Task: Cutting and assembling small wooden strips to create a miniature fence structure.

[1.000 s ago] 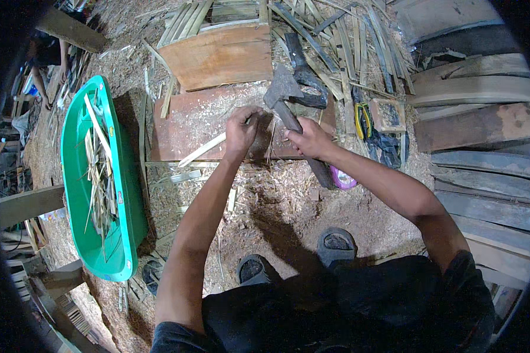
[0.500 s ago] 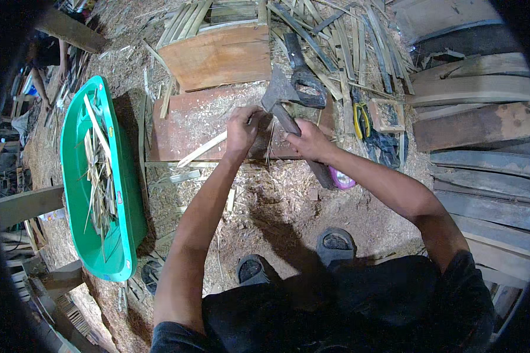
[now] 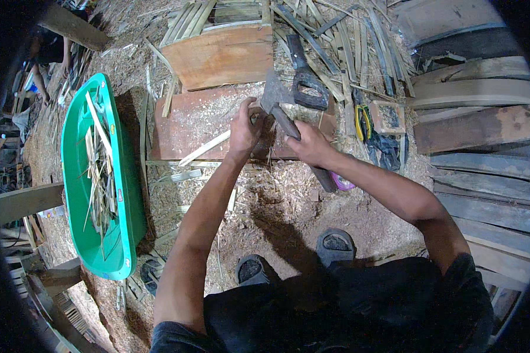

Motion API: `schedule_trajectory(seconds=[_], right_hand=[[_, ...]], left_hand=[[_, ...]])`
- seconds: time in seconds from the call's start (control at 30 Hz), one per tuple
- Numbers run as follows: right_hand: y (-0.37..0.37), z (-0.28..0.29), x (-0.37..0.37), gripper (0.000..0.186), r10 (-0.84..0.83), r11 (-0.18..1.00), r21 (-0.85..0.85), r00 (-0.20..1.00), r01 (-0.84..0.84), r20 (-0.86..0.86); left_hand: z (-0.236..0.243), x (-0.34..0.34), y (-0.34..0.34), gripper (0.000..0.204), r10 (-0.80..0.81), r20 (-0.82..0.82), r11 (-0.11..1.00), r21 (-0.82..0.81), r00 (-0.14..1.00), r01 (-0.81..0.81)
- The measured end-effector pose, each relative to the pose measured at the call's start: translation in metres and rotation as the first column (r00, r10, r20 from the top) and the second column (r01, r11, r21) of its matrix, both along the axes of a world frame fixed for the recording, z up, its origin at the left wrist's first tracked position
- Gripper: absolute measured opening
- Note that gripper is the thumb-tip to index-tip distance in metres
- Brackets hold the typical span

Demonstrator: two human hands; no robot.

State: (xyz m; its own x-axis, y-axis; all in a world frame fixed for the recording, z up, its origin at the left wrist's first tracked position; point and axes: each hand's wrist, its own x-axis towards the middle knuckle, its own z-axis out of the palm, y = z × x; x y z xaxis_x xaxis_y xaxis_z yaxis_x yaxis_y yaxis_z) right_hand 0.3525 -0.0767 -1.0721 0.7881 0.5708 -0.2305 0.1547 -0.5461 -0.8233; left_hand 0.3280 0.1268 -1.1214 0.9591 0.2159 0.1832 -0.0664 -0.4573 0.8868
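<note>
My right hand is closed around the dark handle of a hatchet. Its grey, flared blade points away from me, over a reddish-brown board strewn with wood chips. Close to the left of the blade is my left hand, fingers curled and thumb bent toward them; whatever they grip is hidden. A pale wood strip slants across the board's front edge, its upper end meeting the left hand. Whether that hand holds the strip cannot be told.
A green plastic tub with split wood strips stands left. Beyond the board are an upright wooden panel and a black-handled saw. Yellow-handled pliers lie right, near stacked planks. Another person's arm shows far left.
My left index finger has lifted and its grip looks looser beside the blade. The hatchet and right hand have barely moved.
</note>
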Motion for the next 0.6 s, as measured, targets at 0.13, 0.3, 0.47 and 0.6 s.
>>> schedule_trajectory(seconds=[0.13,0.3,0.47,0.6], right_hand=[[0.002,-0.003,-0.008,0.036,-0.028,1.000,-0.016,0.999,0.027,-0.020],[0.006,0.005,-0.011,0.037,-0.042,0.999,0.002,0.998,0.042,0.056],[0.007,-0.001,-0.010,0.035,-0.017,1.000,-0.024,0.999,0.018,0.034],[0.006,0.008,-0.007,0.034,-0.012,0.997,-0.070,1.000,0.012,-0.001]], left_hand=[[0.000,-0.001,0.000,0.047,-0.002,0.032,1.000,0.031,0.999,0.001],[0.002,-0.002,0.001,0.050,-0.016,0.004,0.999,0.030,1.000,0.016],[0.001,-0.002,0.002,0.051,0.005,0.032,0.999,0.044,0.999,-0.006],[0.003,-0.002,0.002,0.050,0.000,0.033,0.998,0.061,0.999,-0.002]])
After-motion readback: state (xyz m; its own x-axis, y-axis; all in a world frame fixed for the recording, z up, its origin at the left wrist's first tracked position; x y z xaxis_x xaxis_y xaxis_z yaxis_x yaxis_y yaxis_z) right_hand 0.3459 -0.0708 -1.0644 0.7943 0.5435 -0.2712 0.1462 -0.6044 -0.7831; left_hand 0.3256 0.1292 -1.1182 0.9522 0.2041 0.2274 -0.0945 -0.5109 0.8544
